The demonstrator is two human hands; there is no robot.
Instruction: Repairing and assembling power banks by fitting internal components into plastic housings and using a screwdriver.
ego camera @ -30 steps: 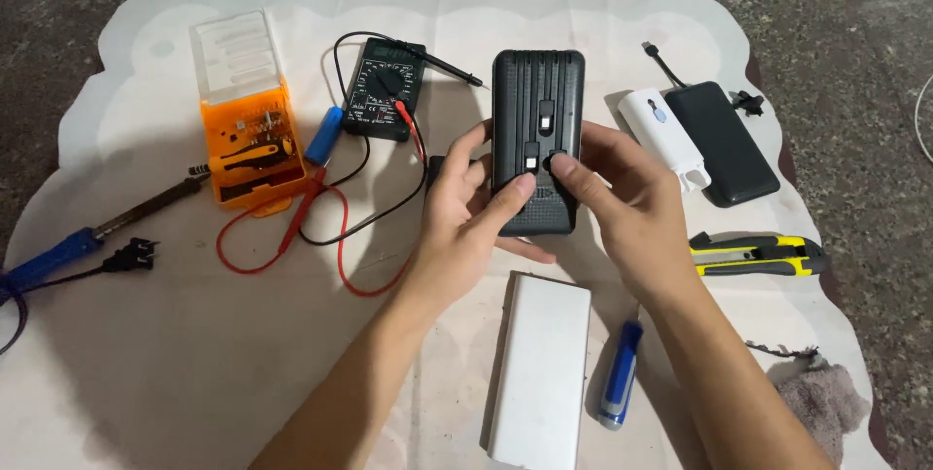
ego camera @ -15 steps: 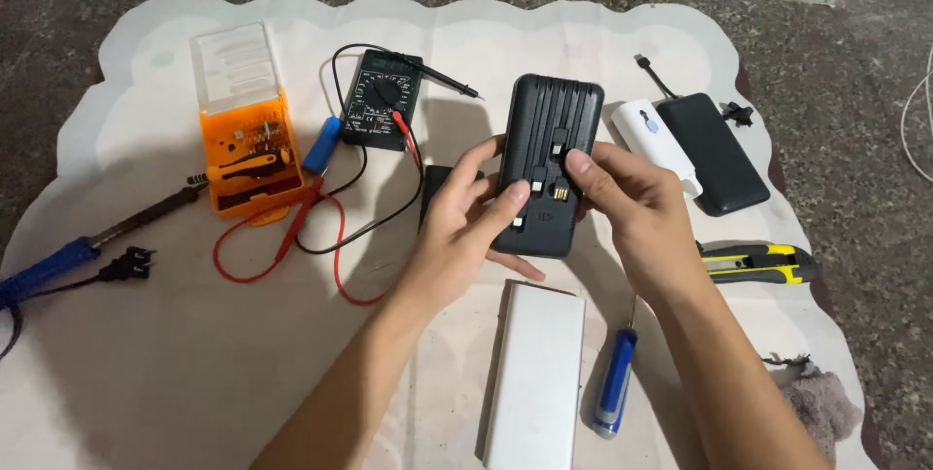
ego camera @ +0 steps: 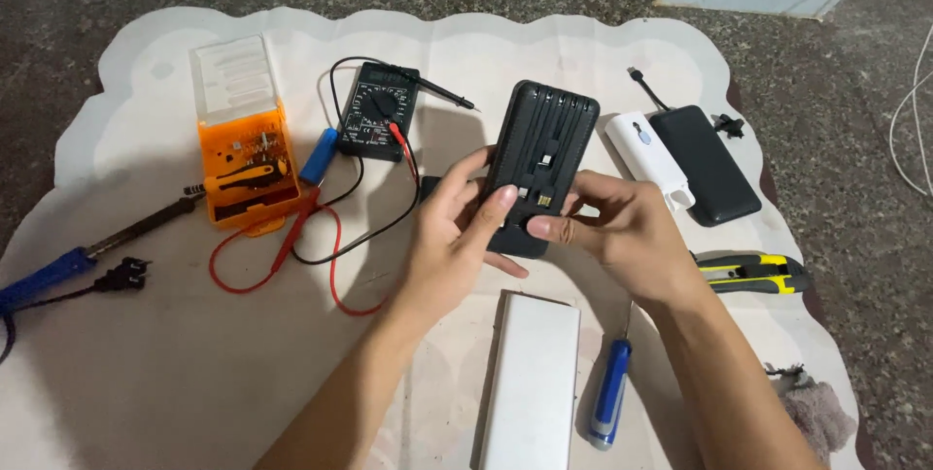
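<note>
I hold one black power bank (ego camera: pixel 540 164) above mat centre, left hand (ego camera: pixel 449 237) and right hand (ego camera: pixel 622 237) both gripping it | four power banks total, two blue screwdrivers | bare mat (ego camera: pixel 146 373) lower-left.

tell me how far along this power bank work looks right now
Done: tools are laid out on the white sheet, including a multimeter, an orange bit case and a blue screwdriver. In hand: the left hand and right hand hold the black power bank up, thumbs near its built-in cable ends. Left: its shell looks closed, and the white power bank lies untouched.
</note>
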